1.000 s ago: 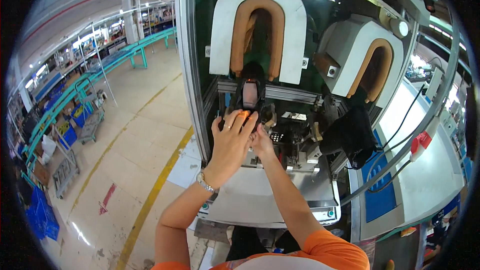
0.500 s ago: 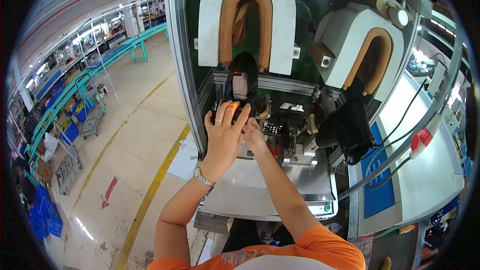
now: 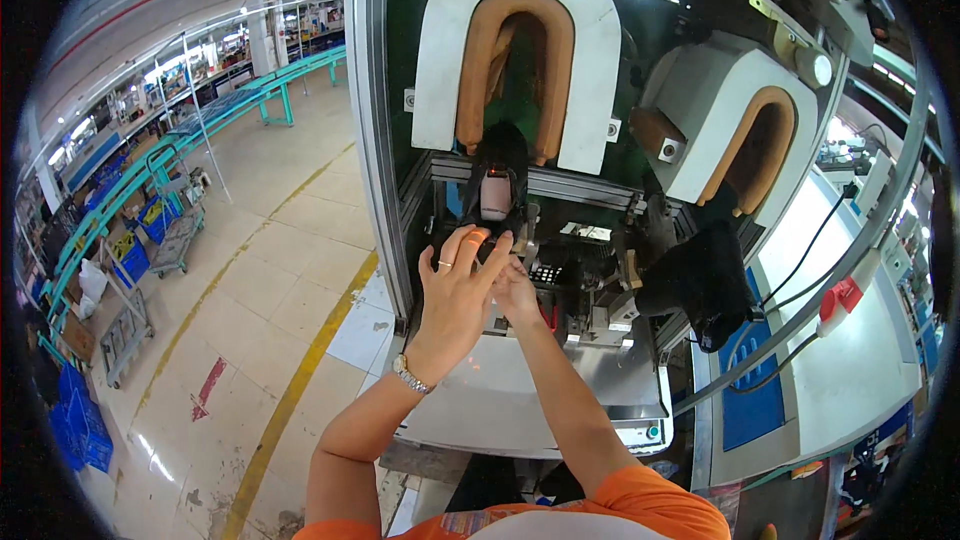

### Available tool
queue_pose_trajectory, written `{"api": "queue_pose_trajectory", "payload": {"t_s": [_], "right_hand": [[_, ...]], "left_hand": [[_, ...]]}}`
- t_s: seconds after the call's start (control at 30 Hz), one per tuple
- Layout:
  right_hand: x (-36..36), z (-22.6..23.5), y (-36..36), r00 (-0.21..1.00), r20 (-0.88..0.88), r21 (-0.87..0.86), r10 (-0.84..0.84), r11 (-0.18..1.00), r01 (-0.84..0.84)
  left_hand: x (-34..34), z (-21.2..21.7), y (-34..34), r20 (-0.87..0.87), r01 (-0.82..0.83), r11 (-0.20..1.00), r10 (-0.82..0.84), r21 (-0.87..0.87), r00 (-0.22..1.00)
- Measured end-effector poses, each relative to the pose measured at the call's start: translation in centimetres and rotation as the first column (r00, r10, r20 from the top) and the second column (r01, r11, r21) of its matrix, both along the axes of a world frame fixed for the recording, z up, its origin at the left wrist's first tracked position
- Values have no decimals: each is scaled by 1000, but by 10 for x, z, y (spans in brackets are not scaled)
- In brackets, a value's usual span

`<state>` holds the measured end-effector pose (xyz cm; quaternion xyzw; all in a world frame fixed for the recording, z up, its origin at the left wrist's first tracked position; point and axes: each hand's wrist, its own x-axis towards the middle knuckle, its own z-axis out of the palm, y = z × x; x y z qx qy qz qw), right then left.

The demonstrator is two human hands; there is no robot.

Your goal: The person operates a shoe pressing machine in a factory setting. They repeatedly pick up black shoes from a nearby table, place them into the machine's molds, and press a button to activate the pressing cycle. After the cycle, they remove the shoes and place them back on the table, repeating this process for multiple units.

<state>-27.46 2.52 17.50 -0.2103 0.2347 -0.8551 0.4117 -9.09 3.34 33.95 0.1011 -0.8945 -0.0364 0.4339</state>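
A black shoe upper sits on the machine's left station, under a U-shaped brown pad. A pinkish-grey patch shows on its upper side. My left hand, palm down with a watch at the wrist, has its fingers bent over the near end of the upper. An orange-red glow falls on one finger. Close beside it, my right hand has curled fingers at the same near end; its fingertips are partly hidden behind the left hand.
A white housing with another brown pad stands to the right, above a black boot-like form. Metal clamps lie right of my hands. A metal post borders the left side. A thick grey cable crosses at right.
The view has shifted slightly, so the machine appears lower and farther right. Both hands stay at the near end of the upper, drawn slightly toward me. More of the pinkish-grey patch shows.
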Motion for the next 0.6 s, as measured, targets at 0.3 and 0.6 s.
{"api": "queue_pose_trajectory", "payload": {"t_s": [0.3, 0.6], "right_hand": [[-10, -9, 3, 995, -77, 0, 60, 998, -60], [50, 58, 107, 908, -420, 395, 7, 901, 176]], "left_hand": [[-5, -3, 3, -33, -4, 1000, 3, -22, 999], [41, -45, -9, -254, 97, 985, -60, 139, 965]]}}
